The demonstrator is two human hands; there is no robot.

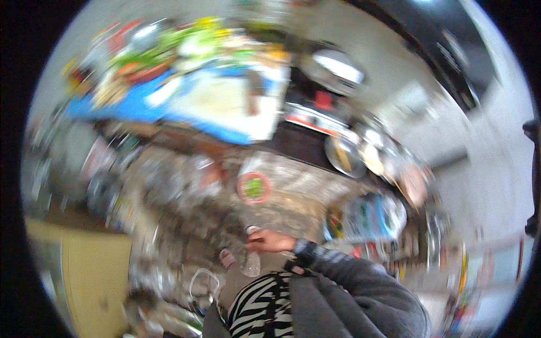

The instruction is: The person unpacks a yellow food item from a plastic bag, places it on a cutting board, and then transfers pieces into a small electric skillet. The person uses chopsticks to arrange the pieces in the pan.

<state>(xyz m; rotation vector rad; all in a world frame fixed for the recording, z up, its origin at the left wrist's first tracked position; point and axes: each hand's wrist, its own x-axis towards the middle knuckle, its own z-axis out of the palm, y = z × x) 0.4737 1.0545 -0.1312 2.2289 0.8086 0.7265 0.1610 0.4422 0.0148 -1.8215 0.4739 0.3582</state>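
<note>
My right hand [272, 241] is low in the middle of the view, its fingers wrapped around what appears to be a small clear bottle [252, 265]. A pale end, likely its cap, shows above the fingers; blur hides the finer detail. My left hand is out of view. On the floor beyond the right hand stands a pink-rimmed bowl [267, 190] with chopped green pieces in it.
A counter with a blue cover [122, 110] bears vegetables [196, 44] and a pale board [215, 99]. To its right are a gas stove [315, 120], a large metal pan [334, 69] and a metal bowl [355, 164]. Plastic bags [162, 177] crowd the left; a yellow cabinet [97, 274] stands lower left.
</note>
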